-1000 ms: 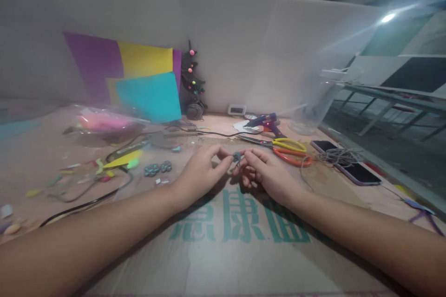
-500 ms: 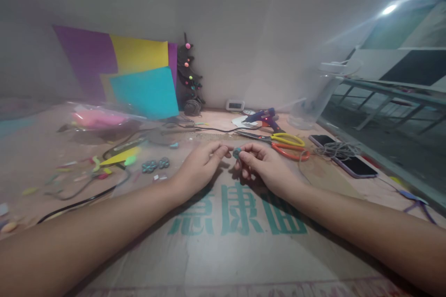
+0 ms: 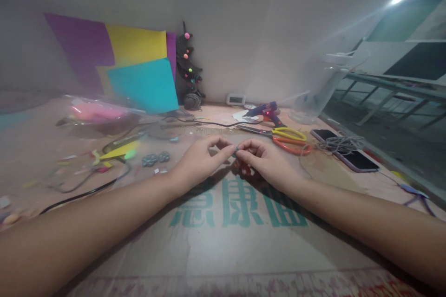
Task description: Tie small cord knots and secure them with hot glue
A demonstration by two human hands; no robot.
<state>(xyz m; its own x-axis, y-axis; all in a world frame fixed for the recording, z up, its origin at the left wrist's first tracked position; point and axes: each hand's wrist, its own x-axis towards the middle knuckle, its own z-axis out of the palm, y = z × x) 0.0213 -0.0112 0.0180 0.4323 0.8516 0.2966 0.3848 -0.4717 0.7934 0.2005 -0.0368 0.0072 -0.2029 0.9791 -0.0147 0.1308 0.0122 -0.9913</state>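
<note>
A small teal-grey coil point(image 3: 236, 148) is caught between my two hands above the middle of the table, mostly covered by fingers. My right hand point(image 3: 257, 157) pinches it between thumb and forefinger, the other fingers curled beneath. From the left, my left hand point(image 3: 213, 155) closes thumb and forefinger on the coil's near side. On the table left of my hands lie two flower shapes of similar teal-grey loops, a larger flower point(image 3: 149, 160) and a smaller flower point(image 3: 164, 156). Scissors point(image 3: 289, 139) with yellow and orange handles rest beyond my right hand.
A glue gun point(image 3: 263, 110) with a red light lies near the wall beside a small white clock point(image 3: 236, 99). Phones point(image 3: 358, 161) and a tangled cable point(image 3: 343, 145) are at right, by a clear bucket point(image 3: 306, 102). Scraps, cords and a plastic bag point(image 3: 101, 112) spread across the left.
My left thumb and forefinger have moved right and closed on the coil, which now shows less. The right hand keeps its pinch. The view has tilted slightly down.
</note>
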